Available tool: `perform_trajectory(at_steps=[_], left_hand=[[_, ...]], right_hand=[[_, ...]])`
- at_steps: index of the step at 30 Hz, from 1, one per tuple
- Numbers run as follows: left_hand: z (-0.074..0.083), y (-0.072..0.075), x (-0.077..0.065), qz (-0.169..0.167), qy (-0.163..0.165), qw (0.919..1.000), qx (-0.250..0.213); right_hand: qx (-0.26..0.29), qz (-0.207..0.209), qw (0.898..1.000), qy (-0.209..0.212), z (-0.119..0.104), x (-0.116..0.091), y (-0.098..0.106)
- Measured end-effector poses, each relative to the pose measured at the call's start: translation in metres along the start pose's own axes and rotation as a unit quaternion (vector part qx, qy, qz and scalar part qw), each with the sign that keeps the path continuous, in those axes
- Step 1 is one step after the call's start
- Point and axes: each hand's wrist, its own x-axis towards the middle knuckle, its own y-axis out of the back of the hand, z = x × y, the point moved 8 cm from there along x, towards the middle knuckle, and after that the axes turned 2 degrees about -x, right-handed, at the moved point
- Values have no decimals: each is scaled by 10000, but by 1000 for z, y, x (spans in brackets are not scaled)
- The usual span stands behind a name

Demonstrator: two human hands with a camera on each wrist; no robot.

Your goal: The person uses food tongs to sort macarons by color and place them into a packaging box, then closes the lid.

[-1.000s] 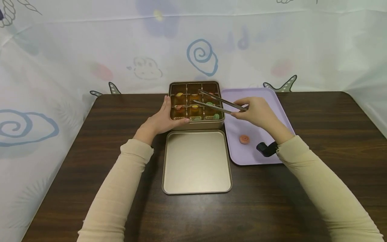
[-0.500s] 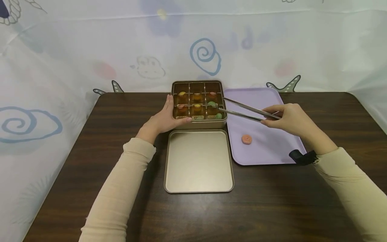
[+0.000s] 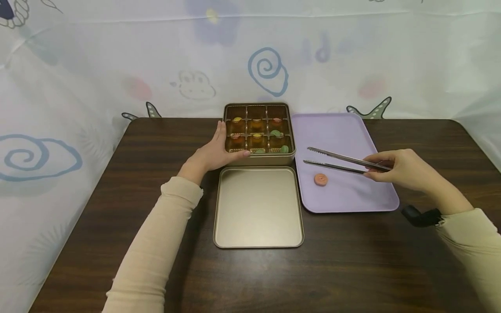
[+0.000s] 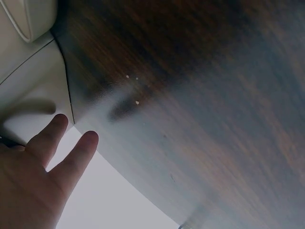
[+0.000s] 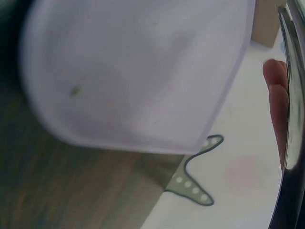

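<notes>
- Right now I've got the right hand (image 3: 403, 169) pinching steel tongs (image 3: 336, 155), tips apart, above the lilac tray (image 3: 352, 198) on the right.
- One pinkish disc (image 3: 321, 179) lies on that tray, just nearer than the tips.
- And I see the left hand (image 3: 211, 154), thumb and fingers spread, touching the gold tin (image 3: 260, 161) at its near left corner.
- Flat gold lid (image 3: 258, 208), just nearer than the tin.

Head view: left hand (image 3: 211, 153) hides metal box's (image 3: 270, 160) near left corner. Green piece (image 3: 284, 149) at box's near right corner too small to identify. Left sleeve (image 3: 145, 243), right sleeve (image 3: 465, 243), table's (image 3: 250, 278) near edge all cut off. Left wrist: left hand cropped; pale specks (image 4: 137, 102) on table too tiny. Right wrist: tray (image 5: 133, 57) blurred, cropped at top; green speck (image 5: 75, 91) near tray corner unclear; tongs (image 5: 296, 119) cropped, right hand (image 5: 279, 114) mostly hidden.
</notes>
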Motion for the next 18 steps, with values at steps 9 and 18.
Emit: perform_trajectory(at_steps=[9,18], left_hand=[[-1,0,0,27,-22,10000,-34],[-2,0,1,18,-33,10000,-44]], right_hand=[[-35,-221,9997,-76,15,-13,-4],[142,-372,9992,-66,26,-23,-13]])
